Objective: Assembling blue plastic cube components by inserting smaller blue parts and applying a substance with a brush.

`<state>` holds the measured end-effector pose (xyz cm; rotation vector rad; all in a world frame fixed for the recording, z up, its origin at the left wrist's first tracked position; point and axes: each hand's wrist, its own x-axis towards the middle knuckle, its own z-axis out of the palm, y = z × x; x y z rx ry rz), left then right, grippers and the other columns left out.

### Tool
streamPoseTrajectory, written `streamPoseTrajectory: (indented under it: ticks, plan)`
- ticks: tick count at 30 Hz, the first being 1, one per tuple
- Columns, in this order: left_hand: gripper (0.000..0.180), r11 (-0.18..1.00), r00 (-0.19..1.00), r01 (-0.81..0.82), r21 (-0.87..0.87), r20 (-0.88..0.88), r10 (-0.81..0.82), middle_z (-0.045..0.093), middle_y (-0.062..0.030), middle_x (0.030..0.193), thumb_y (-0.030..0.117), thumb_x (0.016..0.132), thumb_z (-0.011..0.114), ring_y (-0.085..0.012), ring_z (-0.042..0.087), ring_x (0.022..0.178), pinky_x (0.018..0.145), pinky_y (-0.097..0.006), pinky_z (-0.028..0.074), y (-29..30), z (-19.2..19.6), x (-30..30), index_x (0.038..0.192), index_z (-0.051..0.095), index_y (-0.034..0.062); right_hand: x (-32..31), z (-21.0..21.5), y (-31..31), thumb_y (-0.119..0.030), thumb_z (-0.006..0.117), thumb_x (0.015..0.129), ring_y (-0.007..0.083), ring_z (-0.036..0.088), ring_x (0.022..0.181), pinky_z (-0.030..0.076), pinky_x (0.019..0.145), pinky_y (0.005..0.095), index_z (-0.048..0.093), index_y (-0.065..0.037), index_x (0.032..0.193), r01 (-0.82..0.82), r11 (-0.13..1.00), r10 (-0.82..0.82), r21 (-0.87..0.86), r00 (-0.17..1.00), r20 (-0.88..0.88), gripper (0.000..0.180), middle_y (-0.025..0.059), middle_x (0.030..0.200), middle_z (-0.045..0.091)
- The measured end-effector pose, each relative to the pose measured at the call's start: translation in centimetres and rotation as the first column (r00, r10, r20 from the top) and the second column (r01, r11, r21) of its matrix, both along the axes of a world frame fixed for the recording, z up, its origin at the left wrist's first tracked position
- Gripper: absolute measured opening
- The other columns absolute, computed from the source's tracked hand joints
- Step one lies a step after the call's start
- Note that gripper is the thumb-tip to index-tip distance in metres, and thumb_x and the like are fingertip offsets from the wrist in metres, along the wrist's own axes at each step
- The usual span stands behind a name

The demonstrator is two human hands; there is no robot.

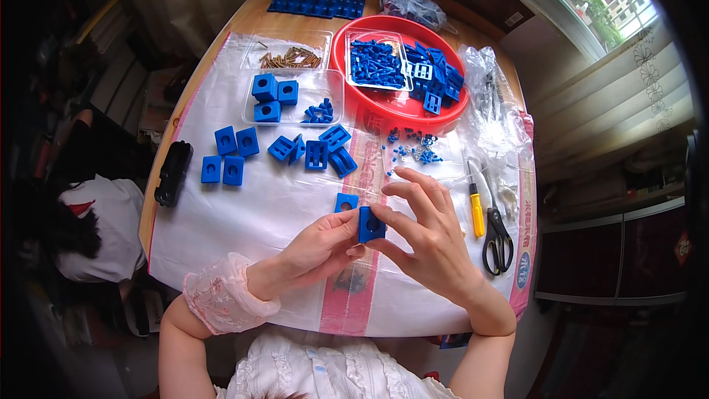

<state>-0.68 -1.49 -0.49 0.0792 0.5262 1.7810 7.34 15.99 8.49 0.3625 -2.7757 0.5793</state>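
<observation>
A small blue plastic block (371,226) with a round hole in its face is held up over the near middle of the table. My left hand (314,251) pinches its left side between thumb and fingers. From the right, my right hand (425,233) grips the same block with thumb and index finger, its other fingers lifted and spread. Just beyond my left fingertips lies another blue piece with a hole (345,202), partly covered by the hand. Farther off are slotted blue pieces (317,155) and several blue blocks with holes (233,170).
A clear tray (336,114) holds blue blocks and small parts; behind it another contains brass-coloured screws (292,58). A red basin (369,107) carries blue parts. Tiny parts (421,149) lie scattered. At right are a yellow-handled screwdriver (477,214), black-handled scissors (498,240) and plastic bags (491,96).
</observation>
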Motion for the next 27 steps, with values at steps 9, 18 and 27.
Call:
streamPoseTrajectory:
  ticks: [9, 18, 27]
  plan:
    - [0.029, 1.000, 1.000, -0.006, -0.012, -0.005, 0.006, 0.061, -0.0012, 0.106, 0.024, 0.104, 0.044, -0.0044, 0.049, 0.083, 0.069, -0.021, 0.040, 0.06, -0.05, 0.04, 0.124, 0.055, 0.0055, 0.02, 0.13, -0.16, -0.016, 0.083, 0.067, 0.0325, 0.047, 0.126, 0.039, 0.100, 0.0472, 0.069, -0.011, 0.107, 0.029, 1.000, -0.029, -0.002, 0.999, 0.016, 0.043, 0.0087, 0.119, 0.057]
    - [0.029, 1.000, 1.000, -0.007, -0.025, -0.006, 0.007, 0.060, -0.0016, 0.105, 0.024, 0.104, 0.044, -0.0054, 0.046, 0.079, 0.069, -0.021, 0.041, 0.09, -0.04, 0.09, 0.125, 0.054, 0.0056, -0.01, -0.13, -0.09, -0.016, 0.081, 0.067, 0.0330, 0.047, 0.125, 0.039, 0.100, 0.0476, 0.067, -0.009, 0.106, 0.013, 1.000, -0.013, 0.007, 1.000, 0.013, 0.042, 0.0098, 0.118, 0.056]
    - [0.029, 0.999, 1.000, -0.019, -0.046, -0.001, 0.019, 0.059, -0.0009, 0.105, 0.023, 0.105, 0.043, -0.0051, 0.046, 0.079, 0.070, -0.021, 0.041, 0.17, 0.25, 0.17, 0.126, 0.053, 0.0058, -0.05, -0.15, -0.08, -0.016, 0.081, 0.067, 0.0329, 0.047, 0.125, 0.039, 0.099, 0.0477, 0.066, -0.008, 0.106, 0.004, 1.000, -0.005, 0.013, 1.000, 0.016, 0.043, 0.0101, 0.117, 0.057]
